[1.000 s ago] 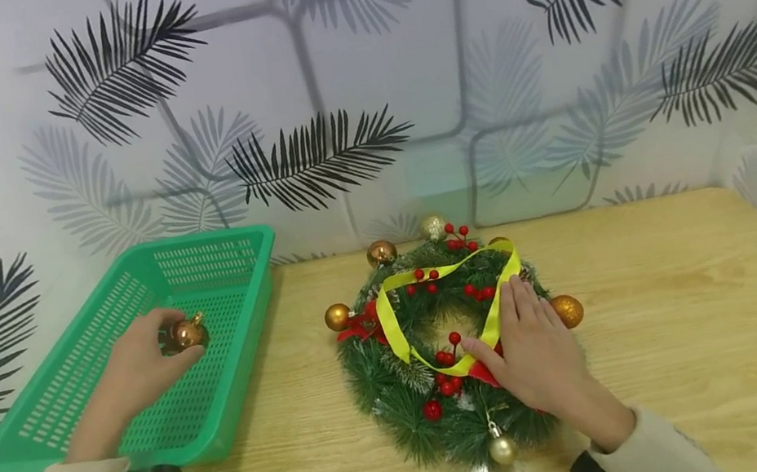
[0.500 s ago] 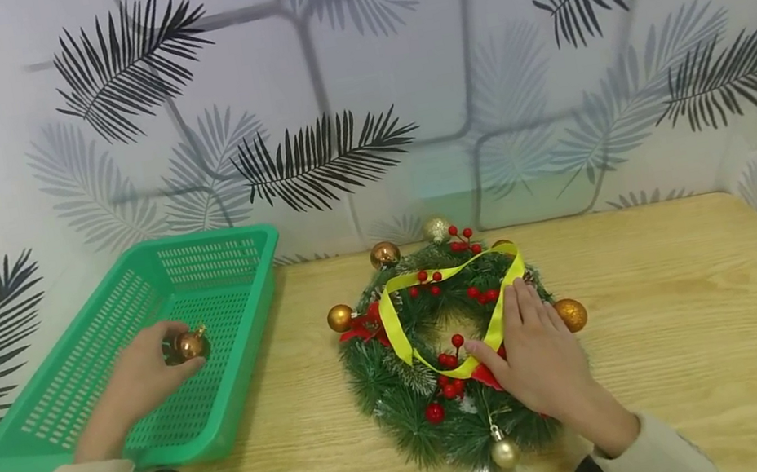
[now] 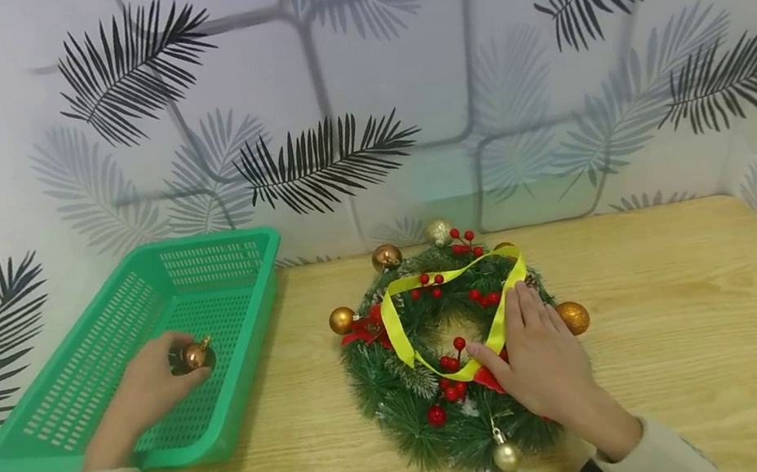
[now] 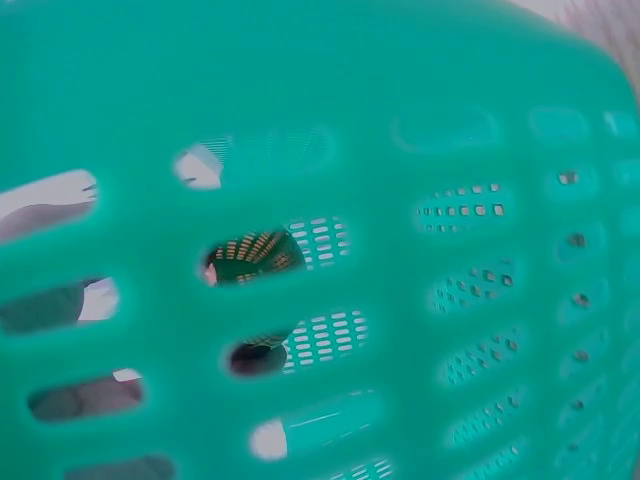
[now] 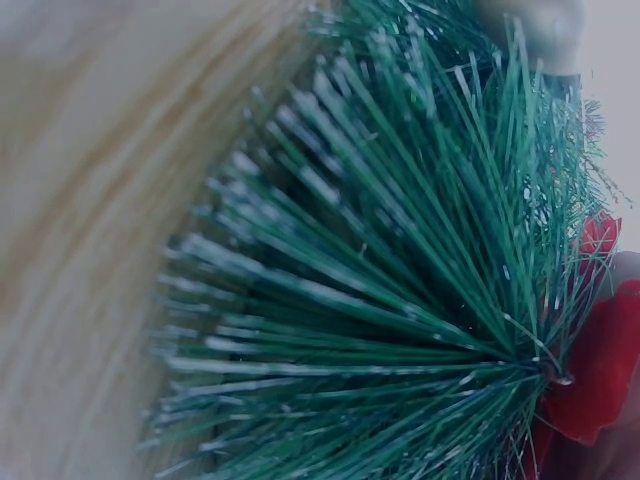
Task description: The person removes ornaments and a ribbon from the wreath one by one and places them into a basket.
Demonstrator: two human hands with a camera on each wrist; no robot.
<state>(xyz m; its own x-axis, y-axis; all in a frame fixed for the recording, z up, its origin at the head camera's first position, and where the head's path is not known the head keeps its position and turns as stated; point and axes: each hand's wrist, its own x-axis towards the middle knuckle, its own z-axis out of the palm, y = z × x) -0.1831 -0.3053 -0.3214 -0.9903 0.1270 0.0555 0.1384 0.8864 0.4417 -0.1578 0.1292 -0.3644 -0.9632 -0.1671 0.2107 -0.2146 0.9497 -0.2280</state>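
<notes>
A shiny copper bauble [image 3: 198,355] with a gold cap sits between the thumb and fingers of my left hand [image 3: 153,385], which reaches into the green plastic basket [image 3: 265,320]. Flat on the right side of the green wreath [image 3: 408,421] lies my right hand [image 3: 546,354], fingers straight. Its fingertips are at the yellow ribbon [image 3: 397,332], which loops over the wreath. Red berries [image 3: 451,392] show beside the thumb. In the left wrist view the slotted basket wall [image 4: 380,300] hides most of the left hand; close green needles [image 5: 380,300] fill much of the right wrist view.
Around the wreath's edge are an orange bauble [image 3: 574,317], a gold one [image 3: 342,320], a copper one [image 3: 387,257] and a pale gold one [image 3: 507,457] at the front. The wooden table [image 3: 694,302] meets a leaf-patterned wall [image 3: 390,77].
My left hand and the copper bauble have shifted slightly toward me inside the basket. My right hand stays on the wreath. The head view has tilted a little.
</notes>
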